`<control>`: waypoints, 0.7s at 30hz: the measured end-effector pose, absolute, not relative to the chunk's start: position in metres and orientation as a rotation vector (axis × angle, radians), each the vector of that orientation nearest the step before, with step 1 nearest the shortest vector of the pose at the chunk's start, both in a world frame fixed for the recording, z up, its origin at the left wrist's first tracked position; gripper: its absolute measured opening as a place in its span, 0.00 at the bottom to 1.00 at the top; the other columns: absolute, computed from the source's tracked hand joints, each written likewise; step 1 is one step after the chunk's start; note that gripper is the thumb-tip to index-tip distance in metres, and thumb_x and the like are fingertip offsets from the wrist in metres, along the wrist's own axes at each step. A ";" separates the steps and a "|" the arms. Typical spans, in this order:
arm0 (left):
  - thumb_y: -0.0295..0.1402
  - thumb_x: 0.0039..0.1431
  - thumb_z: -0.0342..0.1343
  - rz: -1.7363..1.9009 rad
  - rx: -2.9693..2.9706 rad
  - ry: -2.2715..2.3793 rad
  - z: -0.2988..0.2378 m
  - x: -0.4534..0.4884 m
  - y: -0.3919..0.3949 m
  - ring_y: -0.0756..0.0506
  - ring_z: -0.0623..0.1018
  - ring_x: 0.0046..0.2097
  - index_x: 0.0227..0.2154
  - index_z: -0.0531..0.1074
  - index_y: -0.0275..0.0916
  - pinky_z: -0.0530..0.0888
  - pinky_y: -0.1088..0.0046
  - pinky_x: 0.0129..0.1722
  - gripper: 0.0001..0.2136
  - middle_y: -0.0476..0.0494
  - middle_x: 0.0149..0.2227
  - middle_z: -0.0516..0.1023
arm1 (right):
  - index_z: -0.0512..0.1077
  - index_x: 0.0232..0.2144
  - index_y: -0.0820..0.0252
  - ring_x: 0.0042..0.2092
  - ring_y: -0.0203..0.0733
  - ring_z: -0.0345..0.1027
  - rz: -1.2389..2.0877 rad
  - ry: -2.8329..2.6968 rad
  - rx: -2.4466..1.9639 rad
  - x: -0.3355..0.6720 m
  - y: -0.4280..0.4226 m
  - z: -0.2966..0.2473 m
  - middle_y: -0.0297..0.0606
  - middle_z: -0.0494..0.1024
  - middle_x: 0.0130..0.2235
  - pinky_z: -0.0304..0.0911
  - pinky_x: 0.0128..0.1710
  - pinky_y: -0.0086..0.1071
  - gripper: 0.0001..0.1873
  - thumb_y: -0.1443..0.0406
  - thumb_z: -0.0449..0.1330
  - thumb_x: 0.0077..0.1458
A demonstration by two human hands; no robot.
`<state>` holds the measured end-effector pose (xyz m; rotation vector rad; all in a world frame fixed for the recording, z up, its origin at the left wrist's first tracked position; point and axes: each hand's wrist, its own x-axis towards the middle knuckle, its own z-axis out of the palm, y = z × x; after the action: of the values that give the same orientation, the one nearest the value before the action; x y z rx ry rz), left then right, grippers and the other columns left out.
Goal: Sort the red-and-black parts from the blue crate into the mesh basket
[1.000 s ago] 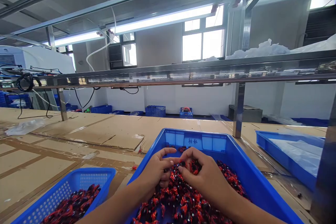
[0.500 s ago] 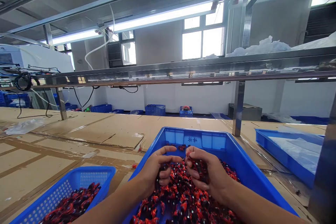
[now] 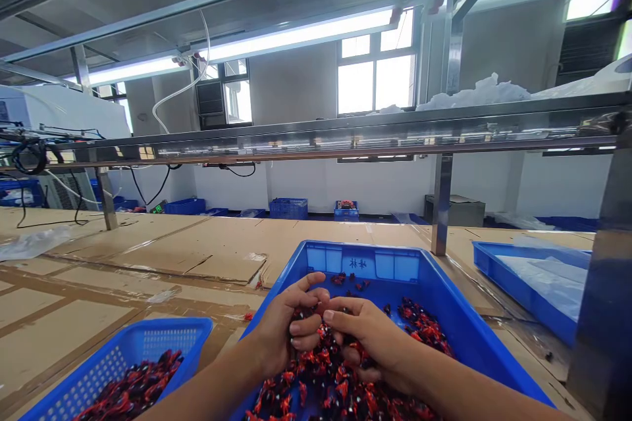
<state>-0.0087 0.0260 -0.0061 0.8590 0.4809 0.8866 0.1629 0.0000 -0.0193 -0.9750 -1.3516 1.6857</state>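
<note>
A blue plastic crate [image 3: 363, 263] sits in front of me, holding a heap of small red-and-black wrapped pieces [image 3: 316, 385]. Both hands are down in the heap, close together. My left hand [image 3: 289, 319] is curled around a clump of pieces. My right hand [image 3: 368, 339] presses its fingers in beside it, gathering more pieces. What lies inside each grip is mostly hidden. A blue perforated basket [image 3: 158, 342] at the lower left holds more of the same pieces [image 3: 133, 388].
The bench is covered with cardboard sheets [image 3: 162, 256]. On the right stands a shallow blue tray [image 3: 523, 276] lined with white plastic. A steel shelf rail [image 3: 355, 135] on metal posts crosses above the bench. Blue crates stand on the floor far beyond.
My hands have closed in toward each other over the heap. More of the crate's blue floor shows at the far side, and the view has shifted slightly.
</note>
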 end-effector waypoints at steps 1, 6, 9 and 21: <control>0.22 0.53 0.52 0.879 0.857 0.471 -0.006 -0.009 0.026 0.61 0.53 0.14 0.45 0.65 0.41 0.48 0.82 0.13 0.16 0.55 0.31 0.69 | 0.70 0.40 0.55 0.16 0.25 0.52 1.681 -1.361 -0.962 0.162 0.000 -0.020 0.27 0.66 0.27 0.41 0.08 0.18 0.15 0.54 0.62 0.54; 0.22 0.54 0.53 0.803 0.859 0.436 -0.005 -0.009 0.022 0.61 0.52 0.14 0.42 0.65 0.42 0.47 0.83 0.12 0.14 0.55 0.30 0.68 | 0.67 0.40 0.55 0.16 0.26 0.52 1.664 -1.433 -0.940 0.161 0.003 -0.025 0.26 0.67 0.25 0.41 0.10 0.18 0.18 0.51 0.62 0.53; 0.24 0.55 0.54 0.811 0.842 0.435 -0.005 -0.010 0.023 0.62 0.51 0.14 0.43 0.64 0.43 0.46 0.83 0.13 0.14 0.55 0.31 0.68 | 0.68 0.37 0.57 0.16 0.27 0.49 1.464 -1.550 -0.979 0.161 0.005 -0.023 0.24 0.64 0.21 0.43 0.12 0.21 0.18 0.50 0.61 0.53; 0.31 0.50 0.53 0.960 1.031 0.702 -0.024 -0.011 0.044 0.57 0.50 0.16 0.35 0.65 0.43 0.47 0.81 0.15 0.08 0.59 0.20 0.57 | 0.70 0.38 0.53 0.21 0.30 0.53 1.064 -1.691 -0.904 0.176 -0.018 0.004 0.25 0.64 0.21 0.49 0.20 0.23 0.11 0.55 0.61 0.57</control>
<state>-0.0110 0.0441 -0.0235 1.0314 0.7016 0.9597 0.1755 -0.0179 0.0043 -0.9036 -1.6911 1.0641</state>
